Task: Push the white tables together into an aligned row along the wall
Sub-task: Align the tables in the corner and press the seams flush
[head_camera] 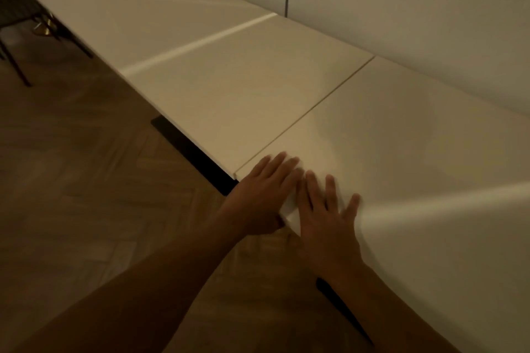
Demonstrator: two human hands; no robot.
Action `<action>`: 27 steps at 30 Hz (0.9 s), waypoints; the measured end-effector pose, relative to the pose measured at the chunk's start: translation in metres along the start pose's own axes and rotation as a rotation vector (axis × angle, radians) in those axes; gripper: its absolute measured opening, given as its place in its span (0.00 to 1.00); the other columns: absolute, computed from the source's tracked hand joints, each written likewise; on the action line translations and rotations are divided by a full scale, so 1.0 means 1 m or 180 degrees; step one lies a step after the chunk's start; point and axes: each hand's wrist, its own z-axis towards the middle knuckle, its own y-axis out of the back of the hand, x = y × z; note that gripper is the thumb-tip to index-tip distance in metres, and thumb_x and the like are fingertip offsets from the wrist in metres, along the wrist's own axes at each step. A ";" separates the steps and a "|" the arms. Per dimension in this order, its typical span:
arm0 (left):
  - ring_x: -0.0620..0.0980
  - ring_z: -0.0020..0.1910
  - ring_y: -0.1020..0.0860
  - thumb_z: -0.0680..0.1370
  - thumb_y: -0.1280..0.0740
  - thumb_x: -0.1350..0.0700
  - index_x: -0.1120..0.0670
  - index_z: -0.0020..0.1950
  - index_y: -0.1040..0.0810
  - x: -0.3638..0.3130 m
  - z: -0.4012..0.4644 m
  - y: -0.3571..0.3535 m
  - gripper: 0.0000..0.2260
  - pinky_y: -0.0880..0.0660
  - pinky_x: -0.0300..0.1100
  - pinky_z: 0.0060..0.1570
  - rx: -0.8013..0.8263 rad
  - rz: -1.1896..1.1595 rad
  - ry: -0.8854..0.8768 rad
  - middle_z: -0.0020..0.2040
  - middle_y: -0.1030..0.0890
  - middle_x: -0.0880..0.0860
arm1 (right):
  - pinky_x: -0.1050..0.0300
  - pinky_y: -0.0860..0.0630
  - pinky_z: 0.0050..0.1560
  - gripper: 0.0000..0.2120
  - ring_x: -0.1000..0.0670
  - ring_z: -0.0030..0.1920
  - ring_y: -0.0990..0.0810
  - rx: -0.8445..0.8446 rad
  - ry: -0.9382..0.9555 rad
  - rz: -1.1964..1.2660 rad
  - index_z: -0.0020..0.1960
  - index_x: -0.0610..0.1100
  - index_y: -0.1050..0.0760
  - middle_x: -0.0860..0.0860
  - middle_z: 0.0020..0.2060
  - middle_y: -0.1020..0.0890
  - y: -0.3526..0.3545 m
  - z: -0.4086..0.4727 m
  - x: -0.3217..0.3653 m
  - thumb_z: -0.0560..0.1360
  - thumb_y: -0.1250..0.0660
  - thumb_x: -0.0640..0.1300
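Three white tables stand in a row along the wall. The near table [415, 152] meets the middle table [243, 89] at a thin dark seam. The middle table meets the far table [137, 17] at a bright edge line. My left hand [258, 195] grips the near table's front corner, fingers flat on top and thumb under the edge. My right hand [327, 215] lies flat on the same table beside it, fingers spread.
A pale wall [401, 23] runs right behind the tables. Herringbone wood floor [86, 180] lies to the left. Black table bases [198, 152] show under the front edges. A dark chair with thin legs [17, 23] stands at the far left.
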 end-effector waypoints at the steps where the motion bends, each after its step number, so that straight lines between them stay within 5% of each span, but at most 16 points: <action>1: 0.57 0.81 0.54 0.73 0.32 0.38 0.57 0.81 0.49 0.001 0.004 -0.002 0.46 0.51 0.55 0.79 -0.0013 -0.0025 -0.0029 0.82 0.49 0.58 | 0.22 0.53 0.69 0.46 0.34 0.78 0.61 -0.0068 -0.0062 0.0003 0.80 0.44 0.62 0.44 0.80 0.60 0.000 0.003 0.003 0.76 0.44 0.68; 6: 0.59 0.81 0.51 0.70 0.32 0.38 0.60 0.81 0.46 0.006 0.008 -0.011 0.47 0.49 0.56 0.79 -0.0107 -0.0001 -0.0060 0.81 0.46 0.60 | 0.21 0.51 0.68 0.44 0.34 0.78 0.53 -0.0204 -0.0144 -0.0006 0.81 0.43 0.53 0.44 0.80 0.51 -0.004 0.010 0.005 0.74 0.55 0.70; 11: 0.56 0.81 0.56 0.69 0.38 0.31 0.58 0.82 0.51 0.007 0.009 -0.007 0.50 0.52 0.55 0.79 0.0007 -0.0032 -0.0063 0.83 0.52 0.57 | 0.23 0.49 0.70 0.45 0.37 0.78 0.49 -0.0303 -0.0190 0.0287 0.80 0.44 0.47 0.46 0.79 0.45 0.004 0.007 0.003 0.74 0.44 0.71; 14: 0.53 0.80 0.64 0.69 0.43 0.27 0.54 0.82 0.59 0.010 0.010 0.002 0.52 0.61 0.50 0.79 0.0258 -0.0272 -0.0101 0.82 0.60 0.53 | 0.30 0.53 0.74 0.42 0.42 0.79 0.54 -0.0313 -0.0117 0.0712 0.81 0.47 0.48 0.51 0.80 0.49 0.014 0.001 -0.002 0.73 0.44 0.67; 17: 0.48 0.78 0.70 0.67 0.51 0.28 0.45 0.77 0.68 0.011 0.020 0.008 0.45 0.64 0.48 0.78 0.0488 -0.0671 0.0136 0.81 0.65 0.47 | 0.42 0.44 0.75 0.36 0.46 0.78 0.42 -0.0543 -0.0082 0.1280 0.78 0.47 0.38 0.52 0.77 0.37 0.022 0.001 -0.019 0.72 0.43 0.59; 22: 0.50 0.80 0.52 0.75 0.53 0.33 0.39 0.80 0.46 -0.011 0.064 0.008 0.33 0.55 0.47 0.76 0.0086 -0.0911 0.0559 0.82 0.47 0.46 | 0.51 0.44 0.73 0.32 0.49 0.75 0.40 -0.0512 -0.0614 0.1114 0.77 0.49 0.37 0.51 0.76 0.37 0.030 0.045 -0.092 0.76 0.48 0.59; 27: 0.55 0.81 0.63 0.79 0.58 0.33 0.47 0.82 0.56 -0.025 0.159 -0.002 0.34 0.60 0.54 0.79 0.0040 -0.0580 0.0788 0.83 0.58 0.51 | 0.47 0.44 0.74 0.29 0.44 0.76 0.42 -0.0601 -0.0826 0.0656 0.78 0.46 0.40 0.46 0.78 0.39 0.030 0.126 -0.190 0.81 0.47 0.58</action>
